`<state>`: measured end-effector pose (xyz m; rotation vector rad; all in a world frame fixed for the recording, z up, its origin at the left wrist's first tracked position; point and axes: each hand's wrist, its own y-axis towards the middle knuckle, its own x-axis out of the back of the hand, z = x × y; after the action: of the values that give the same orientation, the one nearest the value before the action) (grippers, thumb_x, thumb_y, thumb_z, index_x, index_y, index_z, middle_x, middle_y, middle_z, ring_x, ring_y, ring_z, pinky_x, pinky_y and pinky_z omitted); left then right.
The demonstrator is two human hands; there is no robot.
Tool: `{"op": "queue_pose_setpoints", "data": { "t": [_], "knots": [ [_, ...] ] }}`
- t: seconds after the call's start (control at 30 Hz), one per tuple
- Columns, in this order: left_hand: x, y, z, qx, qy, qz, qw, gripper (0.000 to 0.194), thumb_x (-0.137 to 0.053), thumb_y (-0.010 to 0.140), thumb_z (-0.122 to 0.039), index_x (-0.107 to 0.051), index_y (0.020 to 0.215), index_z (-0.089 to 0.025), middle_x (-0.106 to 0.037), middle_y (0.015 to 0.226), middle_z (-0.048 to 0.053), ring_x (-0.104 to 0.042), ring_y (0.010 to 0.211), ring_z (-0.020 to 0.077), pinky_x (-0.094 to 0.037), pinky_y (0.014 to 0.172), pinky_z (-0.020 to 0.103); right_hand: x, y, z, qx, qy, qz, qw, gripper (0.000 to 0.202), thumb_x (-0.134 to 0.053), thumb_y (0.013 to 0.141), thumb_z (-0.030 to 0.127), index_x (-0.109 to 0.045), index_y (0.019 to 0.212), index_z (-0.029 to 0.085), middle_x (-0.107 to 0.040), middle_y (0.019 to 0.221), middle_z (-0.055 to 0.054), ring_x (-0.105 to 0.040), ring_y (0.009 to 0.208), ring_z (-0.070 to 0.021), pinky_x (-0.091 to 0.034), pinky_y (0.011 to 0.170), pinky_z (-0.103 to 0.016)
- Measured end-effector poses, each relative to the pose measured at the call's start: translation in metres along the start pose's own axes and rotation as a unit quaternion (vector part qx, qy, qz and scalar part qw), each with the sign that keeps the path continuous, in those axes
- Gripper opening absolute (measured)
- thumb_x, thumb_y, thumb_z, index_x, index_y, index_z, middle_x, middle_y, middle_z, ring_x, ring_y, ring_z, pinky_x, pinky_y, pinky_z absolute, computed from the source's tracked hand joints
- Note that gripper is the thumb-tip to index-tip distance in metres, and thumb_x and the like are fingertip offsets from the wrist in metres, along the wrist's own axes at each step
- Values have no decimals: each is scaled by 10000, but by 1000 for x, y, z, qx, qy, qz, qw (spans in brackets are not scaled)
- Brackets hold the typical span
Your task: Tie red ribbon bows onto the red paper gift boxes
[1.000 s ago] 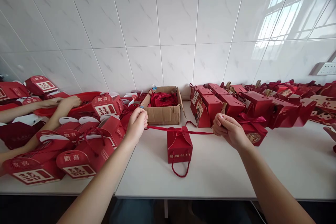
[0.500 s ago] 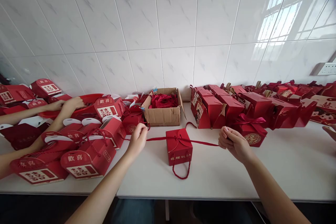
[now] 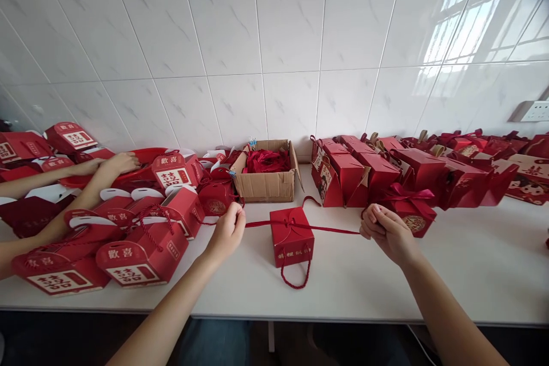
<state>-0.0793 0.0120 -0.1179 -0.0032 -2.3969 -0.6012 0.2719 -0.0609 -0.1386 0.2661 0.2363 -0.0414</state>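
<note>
A small red box (image 3: 292, 240) stands on the white table between my hands, with a red ribbon (image 3: 334, 230) stretched across its top. My left hand (image 3: 229, 227) pinches the ribbon's left end, and my right hand (image 3: 384, 231) is closed on its right end. The ribbon is taut and nearly level where it crosses the lid. A twisted red cord handle (image 3: 295, 286) hangs in a loop at the box's front, and another cord loop curls up behind it.
A cardboard box (image 3: 265, 186) of red ribbon stands against the wall. Red gift boxes (image 3: 141, 253) crowd the left, where another person's hands (image 3: 118, 164) reach over a red basin. A bow-tied box (image 3: 414, 211) and rows of red boxes (image 3: 347, 174) line the right.
The view has shifted slightly. My left hand has moved a little right along the ribbon. At the far right, a hand has gone out of view.
</note>
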Motion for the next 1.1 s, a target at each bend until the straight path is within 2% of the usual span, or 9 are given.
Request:
{"op": "queue_pose_setpoints", "data": {
  "t": [0.13, 0.2, 0.3, 0.4, 0.47, 0.57, 0.67, 0.83, 1.1],
  "knots": [
    [3, -3, -6, 11, 23, 70, 997, 235, -409, 859, -330, -358, 658, -221, -408, 591, -41, -412, 558, 145, -324, 549, 255, -11, 7, 14, -34, -75, 8, 997, 352, -558, 871, 491, -470, 689, 202, -320, 532, 69, -276, 480, -93, -320, 512, -269],
    [3, -4, -10, 21, 43, 87, 995, 260, -453, 846, -377, -368, 658, -220, -429, 585, -40, -440, 562, 155, -342, 554, 262, -22, 13, 21, -42, -187, 18, 981, 321, -588, 843, 503, -516, 761, 201, -395, 566, 56, -343, 502, -100, -319, 494, -256],
    [-2, -4, -21, 32, 80, 73, 994, 237, -521, 813, -432, -419, 758, -225, -545, 720, 2, -530, 687, 214, -404, 642, 321, -39, 28, 27, -2, -403, 52, 914, 279, -563, 845, 487, -558, 809, 210, -537, 679, 6, -443, 570, -129, -353, 515, -263],
    [-11, -3, -38, 26, 106, 39, 993, 240, -524, 820, -428, -472, 917, -215, -586, 1041, 101, -522, 1023, 317, -376, 894, 467, -55, 44, 25, 55, -512, 51, 856, 267, -565, 834, 457, -601, 751, 206, -598, 813, -56, -540, 717, -181, -410, 630, -304],
    [-17, -2, -50, 12, 101, 44, 994, 233, -512, 841, -399, -495, 995, -225, -575, 1150, 99, -479, 1149, 312, -340, 978, 471, -62, 53, 21, 62, -504, 69, 859, 298, -550, 842, 478, -616, 748, 203, -602, 848, -67, -558, 773, -196, -423, 670, -313],
    [-25, 0, -62, -24, 40, 112, 993, 234, -516, 859, -383, -522, 1051, -251, -575, 1214, 62, -487, 1197, 257, -372, 1006, 396, -68, 60, 15, 19, -433, 179, 883, 343, -543, 849, 513, -610, 763, 188, -626, 784, -49, -562, 716, -177, -433, 641, -297],
    [-31, 2, -63, -37, -4, 171, 985, 295, -562, 841, -382, -522, 1111, -271, -583, 1229, 52, -519, 1180, 250, -405, 994, 383, -70, 61, 10, -14, -402, 255, 879, 345, -629, 795, 508, -555, 713, 181, -602, 701, -15, -525, 649, -146, -409, 590, -272],
    [-34, 2, -55, -13, -25, 232, 972, 277, -565, 850, -387, -537, 1109, -294, -591, 1229, 31, -549, 1150, 237, -438, 973, 376, -67, 56, 6, -84, -375, 287, 877, 353, -641, 795, 474, -487, 660, 186, -522, 596, 30, -440, 531, -98, -345, 492, -235],
    [-29, -6, -61, -7, -15, 255, 967, 300, -560, 852, -373, -516, 1137, -293, -562, 1238, 25, -506, 1173, 233, -412, 997, 389, -62, 49, 9, -173, -184, 330, 910, 261, -715, 772, 385, -669, 729, 132, -469, 546, 49, -352, 496, -54, -279, 467, -204]
  ]
}}
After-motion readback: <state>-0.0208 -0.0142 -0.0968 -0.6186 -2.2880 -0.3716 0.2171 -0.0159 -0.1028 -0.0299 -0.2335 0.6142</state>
